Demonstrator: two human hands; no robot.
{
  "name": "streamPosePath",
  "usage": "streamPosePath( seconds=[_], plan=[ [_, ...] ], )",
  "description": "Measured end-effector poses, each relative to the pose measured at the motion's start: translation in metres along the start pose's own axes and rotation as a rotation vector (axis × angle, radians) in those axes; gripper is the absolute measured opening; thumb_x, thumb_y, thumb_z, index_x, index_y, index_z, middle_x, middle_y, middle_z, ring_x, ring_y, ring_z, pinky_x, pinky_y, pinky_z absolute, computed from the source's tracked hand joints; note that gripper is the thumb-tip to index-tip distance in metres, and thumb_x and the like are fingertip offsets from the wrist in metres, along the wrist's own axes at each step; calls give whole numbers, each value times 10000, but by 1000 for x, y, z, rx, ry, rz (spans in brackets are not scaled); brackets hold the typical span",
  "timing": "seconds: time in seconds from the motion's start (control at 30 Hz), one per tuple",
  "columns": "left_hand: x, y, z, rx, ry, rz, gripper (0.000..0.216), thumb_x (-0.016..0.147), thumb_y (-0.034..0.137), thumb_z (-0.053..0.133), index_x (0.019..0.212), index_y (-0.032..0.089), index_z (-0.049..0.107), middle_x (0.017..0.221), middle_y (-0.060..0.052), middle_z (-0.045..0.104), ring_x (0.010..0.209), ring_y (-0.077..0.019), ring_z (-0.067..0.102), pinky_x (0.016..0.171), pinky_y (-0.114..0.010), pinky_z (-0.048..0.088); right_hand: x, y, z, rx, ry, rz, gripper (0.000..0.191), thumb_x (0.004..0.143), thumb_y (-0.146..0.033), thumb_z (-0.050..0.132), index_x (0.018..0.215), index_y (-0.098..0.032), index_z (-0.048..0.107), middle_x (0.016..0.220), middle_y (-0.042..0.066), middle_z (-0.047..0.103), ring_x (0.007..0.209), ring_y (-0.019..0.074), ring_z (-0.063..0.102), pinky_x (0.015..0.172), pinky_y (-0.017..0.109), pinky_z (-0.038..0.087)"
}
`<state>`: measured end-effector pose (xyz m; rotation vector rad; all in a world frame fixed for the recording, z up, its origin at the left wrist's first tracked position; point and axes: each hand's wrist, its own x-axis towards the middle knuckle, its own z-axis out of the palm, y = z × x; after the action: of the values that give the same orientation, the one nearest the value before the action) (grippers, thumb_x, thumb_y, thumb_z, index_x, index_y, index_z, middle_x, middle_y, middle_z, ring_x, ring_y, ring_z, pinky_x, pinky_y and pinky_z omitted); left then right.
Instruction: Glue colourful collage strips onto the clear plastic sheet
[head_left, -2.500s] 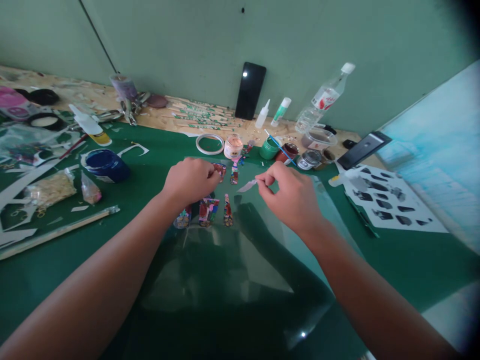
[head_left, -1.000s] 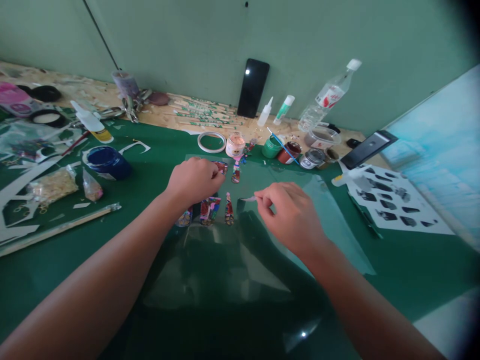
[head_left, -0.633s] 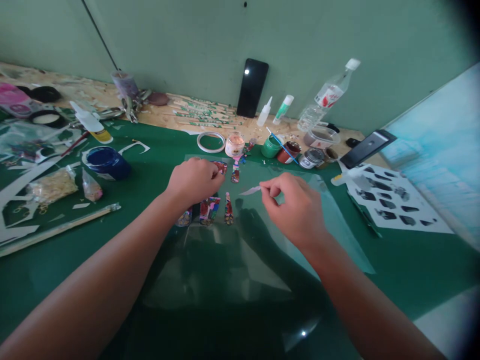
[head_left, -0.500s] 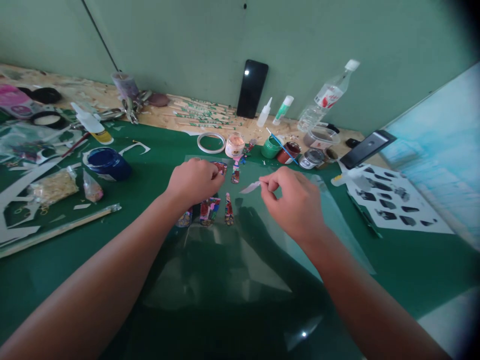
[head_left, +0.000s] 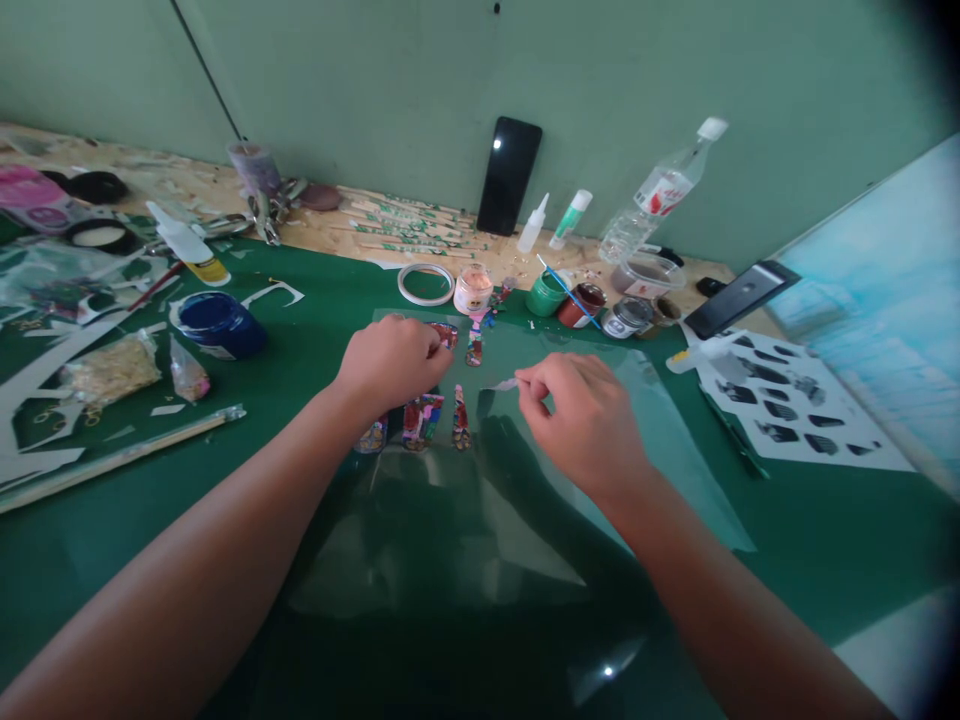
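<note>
My right hand [head_left: 581, 415] pinches the end of a small, pale, leaf-shaped piece [head_left: 504, 384] between thumb and forefinger, low over a clear plastic sheet [head_left: 667, 460]. To its left, my left hand [head_left: 394, 357] is closed, knuckles up, with its fingertips hidden; a colourful patterned piece [head_left: 448, 336] peeks out beside its thumb. Between me and that hand lie a squarish patterned piece [head_left: 424, 422], a narrow tapered one [head_left: 461, 420] and a partly covered one [head_left: 373, 436]. Another patterned piece [head_left: 475, 345] lies beyond, below an open jar of peach paint [head_left: 474, 290].
Paint pots, including green [head_left: 546, 293] and dark red [head_left: 582, 304], line the back, a brush [head_left: 568, 290] across them. An open blue jar [head_left: 219, 325] stands left. A phone [head_left: 510, 175] and plastic bottle [head_left: 660, 190] are behind. A sheet with dark shapes [head_left: 810, 400] lies right.
My right hand has dipped slightly, and the pale piece now sits lower and shows less of its surface. The left hand keeps its place; the whole view has shifted a little.
</note>
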<state>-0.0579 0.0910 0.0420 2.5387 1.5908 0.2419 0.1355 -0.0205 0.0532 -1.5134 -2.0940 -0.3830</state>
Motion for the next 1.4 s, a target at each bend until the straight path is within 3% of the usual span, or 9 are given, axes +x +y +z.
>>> streamPosePath(
  seconds=[0.67,1.0,1.4],
  plan=[
    [-1,1,1,8,1,0,297,823,370,476,618,216,624,689,-79,655,659,-235,590,517,-313,273,-48,-24,13,41,-60,-87,289,937,-44,538,709,-214,485,704,31,698,758,181,679,708,341,458],
    [-1,2,1,8,-8,-2,292,820,364,482,631,216,648,701,-84,664,663,-239,597,536,-313,318,-57,-24,15,34,-83,-103,241,946,-64,560,746,-199,555,734,35,712,796,191,689,753,355,489],
    [0,1,3,-5,12,1,308,818,384,466,600,208,591,672,-76,628,646,-234,573,522,-307,262,-59,-22,15,85,-139,-109,205,946,-48,541,795,-174,602,783,29,747,843,188,709,784,340,467]
  ],
)
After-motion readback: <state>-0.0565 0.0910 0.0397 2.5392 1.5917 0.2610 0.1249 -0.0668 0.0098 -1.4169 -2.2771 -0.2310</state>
